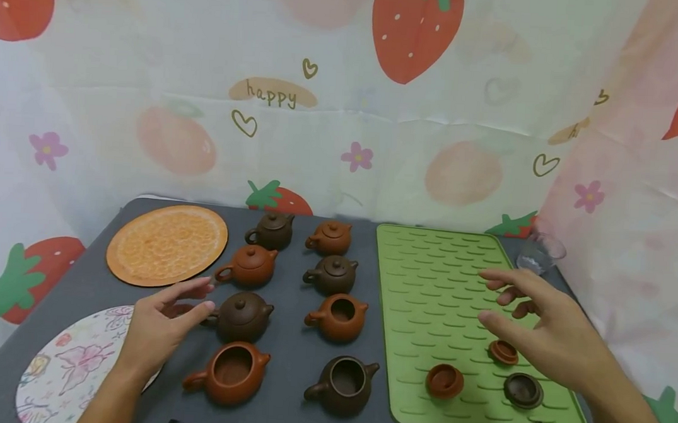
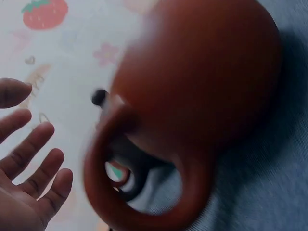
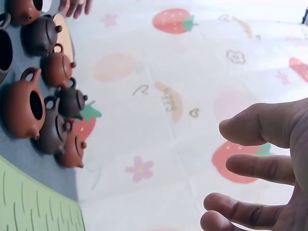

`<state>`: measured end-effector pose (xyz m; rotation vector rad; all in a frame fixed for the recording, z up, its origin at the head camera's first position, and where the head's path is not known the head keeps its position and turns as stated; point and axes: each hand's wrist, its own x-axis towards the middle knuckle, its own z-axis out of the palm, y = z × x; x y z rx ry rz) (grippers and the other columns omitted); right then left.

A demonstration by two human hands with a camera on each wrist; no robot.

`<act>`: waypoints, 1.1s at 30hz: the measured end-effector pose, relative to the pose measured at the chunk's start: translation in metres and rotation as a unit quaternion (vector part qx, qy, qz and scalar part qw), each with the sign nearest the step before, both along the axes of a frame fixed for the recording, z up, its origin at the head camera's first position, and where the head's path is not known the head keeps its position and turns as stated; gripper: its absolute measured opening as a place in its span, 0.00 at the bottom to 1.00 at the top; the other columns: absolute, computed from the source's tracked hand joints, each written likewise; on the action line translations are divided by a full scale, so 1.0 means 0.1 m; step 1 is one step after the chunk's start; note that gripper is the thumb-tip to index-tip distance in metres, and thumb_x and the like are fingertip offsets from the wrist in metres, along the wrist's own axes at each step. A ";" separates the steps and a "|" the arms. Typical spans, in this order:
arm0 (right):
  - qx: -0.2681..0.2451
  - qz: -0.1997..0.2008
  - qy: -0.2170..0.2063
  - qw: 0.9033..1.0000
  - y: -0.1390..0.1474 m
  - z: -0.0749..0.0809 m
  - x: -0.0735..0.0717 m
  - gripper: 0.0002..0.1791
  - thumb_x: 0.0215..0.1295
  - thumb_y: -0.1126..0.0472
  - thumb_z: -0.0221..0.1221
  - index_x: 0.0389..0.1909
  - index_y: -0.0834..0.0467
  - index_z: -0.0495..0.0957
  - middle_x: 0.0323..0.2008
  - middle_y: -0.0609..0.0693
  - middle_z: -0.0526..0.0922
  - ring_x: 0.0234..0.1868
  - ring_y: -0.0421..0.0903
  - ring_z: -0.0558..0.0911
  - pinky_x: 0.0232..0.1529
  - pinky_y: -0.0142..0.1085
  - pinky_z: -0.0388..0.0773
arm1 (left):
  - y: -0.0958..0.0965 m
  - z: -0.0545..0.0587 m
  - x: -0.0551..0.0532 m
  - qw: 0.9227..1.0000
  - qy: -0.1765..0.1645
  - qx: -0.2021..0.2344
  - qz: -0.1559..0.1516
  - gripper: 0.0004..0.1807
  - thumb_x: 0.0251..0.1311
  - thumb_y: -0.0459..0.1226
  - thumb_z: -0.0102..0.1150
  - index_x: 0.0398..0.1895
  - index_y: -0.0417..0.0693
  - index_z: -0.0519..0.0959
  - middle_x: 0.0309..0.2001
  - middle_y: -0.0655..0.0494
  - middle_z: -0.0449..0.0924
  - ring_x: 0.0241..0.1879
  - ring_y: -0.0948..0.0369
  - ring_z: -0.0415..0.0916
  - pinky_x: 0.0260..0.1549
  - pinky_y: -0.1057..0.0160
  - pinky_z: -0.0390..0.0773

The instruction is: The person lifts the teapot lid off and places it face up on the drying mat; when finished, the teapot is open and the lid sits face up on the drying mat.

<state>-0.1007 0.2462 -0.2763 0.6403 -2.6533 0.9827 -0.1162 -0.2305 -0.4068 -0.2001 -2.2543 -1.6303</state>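
Note:
My left hand (image 1: 160,320) hovers beside the handle of a lidded dark brown teapot (image 1: 242,321), fingers loosely bent and nothing in them. In front of that pot stands a lidless reddish clay teapot (image 1: 237,393). A reddish teapot (image 2: 207,72) fills much of the left wrist view, apart from the spread fingers. Over the green mat (image 1: 427,272) floats my right hand (image 1: 544,328), relaxed and holding nothing. Below it on the mat lie two reddish lids (image 1: 445,381) and a dark lid (image 1: 523,391). The second column includes a lidless reddish teapot (image 1: 342,331) and a lidless dark teapot (image 1: 339,404).
Farther back are several lidded teapots, among them a reddish one (image 1: 251,267) and a dark one (image 1: 332,274). An orange round placemat (image 1: 167,245) and a floral placemat (image 1: 76,370) lie left. A clear glass vessel (image 1: 538,253) stands back right, near the printed curtain (image 1: 377,125).

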 end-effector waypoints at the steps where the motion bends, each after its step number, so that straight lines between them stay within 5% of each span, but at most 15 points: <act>1: 0.000 0.004 0.004 1.000 -0.02 0.01 0.00 0.27 0.60 0.66 0.67 0.60 0.49 0.76 0.48 0.41 0.77 0.41 0.37 0.73 0.39 0.25 0.71 | -0.01 -0.03 -0.01 1.000 -0.003 0.002 0.001 0.20 0.59 0.30 0.66 0.56 0.38 0.79 0.47 0.47 0.82 0.46 0.61 0.78 0.40 0.70 0.76; 7: -0.006 0.032 0.021 0.999 -0.16 0.11 -0.03 0.27 0.58 0.69 0.66 0.59 0.48 0.76 0.50 0.42 0.78 0.42 0.39 0.74 0.39 0.27 0.71 | -0.07 -0.24 -0.06 1.000 -0.025 -0.007 0.012 0.22 0.59 0.32 0.66 0.57 0.39 0.78 0.47 0.48 0.82 0.46 0.63 0.78 0.40 0.72 0.76; 15: -0.034 0.069 0.004 0.997 -0.45 0.19 -0.15 0.24 0.60 0.68 0.65 0.58 0.50 0.77 0.51 0.41 0.78 0.42 0.41 0.74 0.40 0.30 0.72 | -0.10 -0.42 -0.11 0.999 -0.031 0.020 -0.010 0.20 0.58 0.29 0.67 0.54 0.30 0.78 0.46 0.48 0.83 0.44 0.61 0.80 0.40 0.71 0.77; 33: -0.103 0.144 -0.045 0.983 -1.13 -0.08 -0.49 0.24 0.63 0.63 0.64 0.60 0.53 0.75 0.48 0.45 0.77 0.43 0.44 0.75 0.42 0.43 0.74 | -0.12 -0.56 -0.13 0.999 -0.046 0.019 -0.016 0.15 0.58 0.30 0.67 0.46 0.30 0.82 0.39 0.49 0.85 0.40 0.66 0.80 0.37 0.72 0.77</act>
